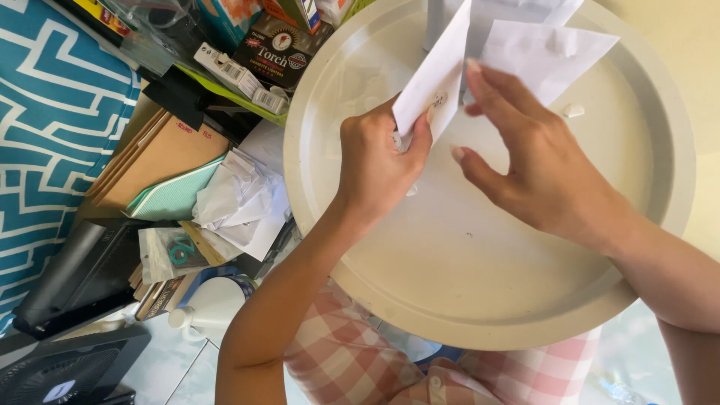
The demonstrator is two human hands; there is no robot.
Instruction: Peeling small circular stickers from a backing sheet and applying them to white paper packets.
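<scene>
checked cloth (pixel 352 360) nearest | round cream tray (pixel 465 300) above it | left hand (pixel 375 161) grip pinching folded white paper (pixel 435 79) (thumb on its lower corner) over the tray | right hand (pixel 540 169) grip spread, fingertips touching paper | second sheet (pixel 547 52) behind

Cluttered corner around a round cream tabletop (pixel 480 300), in daylight.
Pale tiled floor (pixel 172 367) at lower left; teal maze-patterned cloth (pixel 45 150) along the left edge; brown folders (pixel 161 154), crumpled white paper (pixel 240 202) and boxes (pixel 277 52) heaped between.
</scene>
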